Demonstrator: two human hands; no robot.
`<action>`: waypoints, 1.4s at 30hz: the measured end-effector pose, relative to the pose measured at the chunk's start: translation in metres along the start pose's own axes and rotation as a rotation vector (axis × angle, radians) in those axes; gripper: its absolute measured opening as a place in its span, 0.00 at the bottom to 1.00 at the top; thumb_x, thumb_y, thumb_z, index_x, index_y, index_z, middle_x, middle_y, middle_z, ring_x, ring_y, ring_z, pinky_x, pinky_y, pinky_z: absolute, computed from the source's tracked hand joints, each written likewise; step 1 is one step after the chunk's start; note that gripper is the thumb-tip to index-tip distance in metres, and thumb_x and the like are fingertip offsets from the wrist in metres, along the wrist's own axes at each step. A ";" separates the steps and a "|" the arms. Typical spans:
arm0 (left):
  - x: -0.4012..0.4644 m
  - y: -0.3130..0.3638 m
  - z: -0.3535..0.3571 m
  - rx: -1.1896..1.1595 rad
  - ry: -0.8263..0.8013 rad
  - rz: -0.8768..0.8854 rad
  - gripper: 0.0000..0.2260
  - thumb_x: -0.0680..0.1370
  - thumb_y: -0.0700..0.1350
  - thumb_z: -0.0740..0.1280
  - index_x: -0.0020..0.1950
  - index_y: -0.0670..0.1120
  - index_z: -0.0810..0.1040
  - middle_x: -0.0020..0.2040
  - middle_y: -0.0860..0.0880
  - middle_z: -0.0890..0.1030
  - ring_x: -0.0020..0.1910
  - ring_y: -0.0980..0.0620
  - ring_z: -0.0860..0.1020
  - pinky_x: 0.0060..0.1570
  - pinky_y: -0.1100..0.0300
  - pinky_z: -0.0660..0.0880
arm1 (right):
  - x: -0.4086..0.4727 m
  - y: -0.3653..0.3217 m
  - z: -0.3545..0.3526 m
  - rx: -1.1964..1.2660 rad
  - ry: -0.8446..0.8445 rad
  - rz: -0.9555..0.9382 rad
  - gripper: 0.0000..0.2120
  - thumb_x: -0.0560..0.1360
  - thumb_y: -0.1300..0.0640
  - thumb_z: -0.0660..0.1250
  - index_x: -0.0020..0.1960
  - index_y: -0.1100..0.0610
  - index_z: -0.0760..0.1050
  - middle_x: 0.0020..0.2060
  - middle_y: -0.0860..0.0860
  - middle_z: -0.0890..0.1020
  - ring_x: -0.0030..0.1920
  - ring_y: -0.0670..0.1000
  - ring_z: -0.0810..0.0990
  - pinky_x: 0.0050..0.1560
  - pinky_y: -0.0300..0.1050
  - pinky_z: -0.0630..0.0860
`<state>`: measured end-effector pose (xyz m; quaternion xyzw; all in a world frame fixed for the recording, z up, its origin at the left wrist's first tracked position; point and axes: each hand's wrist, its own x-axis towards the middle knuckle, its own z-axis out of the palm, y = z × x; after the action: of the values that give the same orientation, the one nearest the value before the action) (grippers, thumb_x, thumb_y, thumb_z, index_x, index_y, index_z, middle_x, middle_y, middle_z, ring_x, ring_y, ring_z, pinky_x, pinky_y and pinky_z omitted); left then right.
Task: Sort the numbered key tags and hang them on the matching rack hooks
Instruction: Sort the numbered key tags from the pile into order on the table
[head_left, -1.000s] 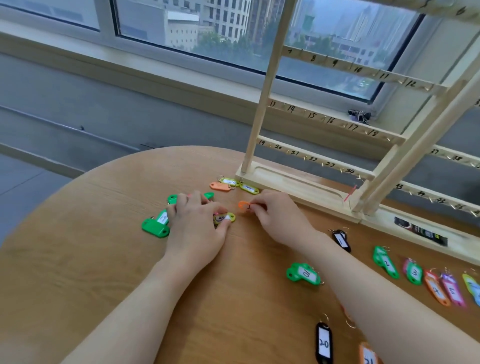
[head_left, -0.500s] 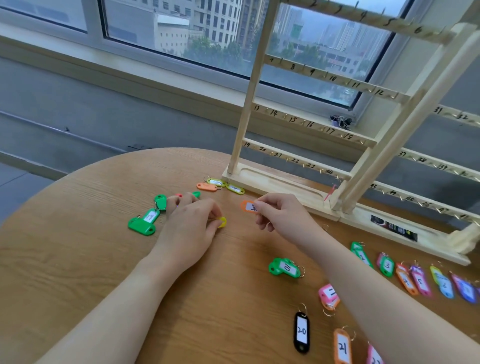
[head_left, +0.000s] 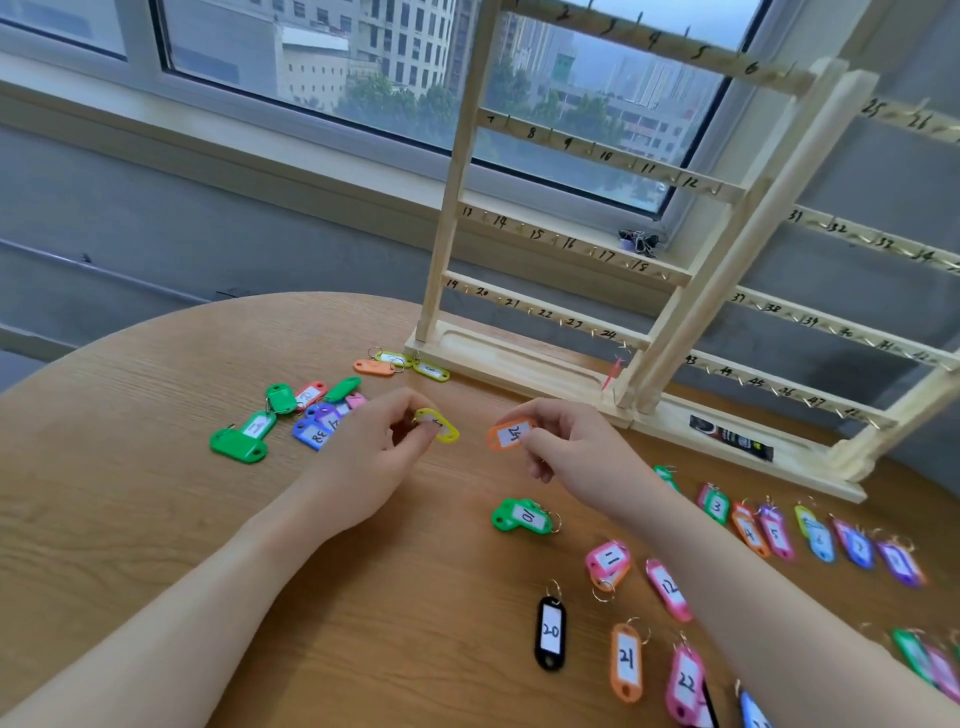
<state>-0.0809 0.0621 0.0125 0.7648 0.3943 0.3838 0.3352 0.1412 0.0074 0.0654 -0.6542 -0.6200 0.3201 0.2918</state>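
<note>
Table (head_left: 156, 545): round, wood-grain top; it carries the rack and all loose tags.
Rack (head_left: 670, 312): pale wooden frame standing at the table's far edge, rails with small hooks and handwritten numbers; 7 to 12, 13 to 18 and 19 to 24 read clearly on the left section.
Left hand (head_left: 374, 457): fingers curled, pinching a yellow tag (head_left: 439, 425) above the table; its number cannot be read.
Right hand (head_left: 571, 447): fingertips pinching an orange tag (head_left: 510, 434) marked 24, held above the table.
Sorted rows: by the right arm, a green tag (head_left: 522, 515) marked 10, a pink one (head_left: 608, 561) marked 11, a black one (head_left: 550, 631) marked 20.
Unsorted pile (head_left: 306, 415): left of the hands, one blue tag reads 38.
</note>
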 end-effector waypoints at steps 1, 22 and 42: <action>0.000 0.000 0.000 -0.025 -0.034 -0.015 0.06 0.83 0.46 0.65 0.48 0.52 0.79 0.37 0.49 0.78 0.33 0.60 0.71 0.35 0.66 0.67 | -0.003 0.002 -0.001 -0.001 0.000 0.001 0.15 0.80 0.63 0.61 0.56 0.47 0.82 0.31 0.48 0.79 0.34 0.45 0.77 0.43 0.43 0.77; -0.038 0.070 0.025 -0.081 -0.109 -0.058 0.07 0.80 0.40 0.69 0.52 0.52 0.84 0.42 0.56 0.86 0.41 0.62 0.82 0.44 0.66 0.76 | -0.126 0.032 -0.055 -0.030 0.182 -0.157 0.11 0.81 0.62 0.64 0.55 0.49 0.81 0.36 0.55 0.82 0.39 0.55 0.82 0.44 0.50 0.78; -0.100 0.248 0.198 -0.023 -0.803 0.127 0.02 0.77 0.48 0.74 0.47 0.53 0.82 0.37 0.56 0.85 0.36 0.63 0.80 0.42 0.66 0.75 | -0.314 0.115 -0.169 0.007 0.450 0.088 0.09 0.81 0.63 0.67 0.53 0.53 0.84 0.42 0.48 0.87 0.40 0.47 0.85 0.46 0.41 0.81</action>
<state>0.1341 -0.1803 0.0871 0.8729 0.1799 0.0791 0.4466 0.3371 -0.3108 0.0994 -0.7345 -0.5091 0.1809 0.4107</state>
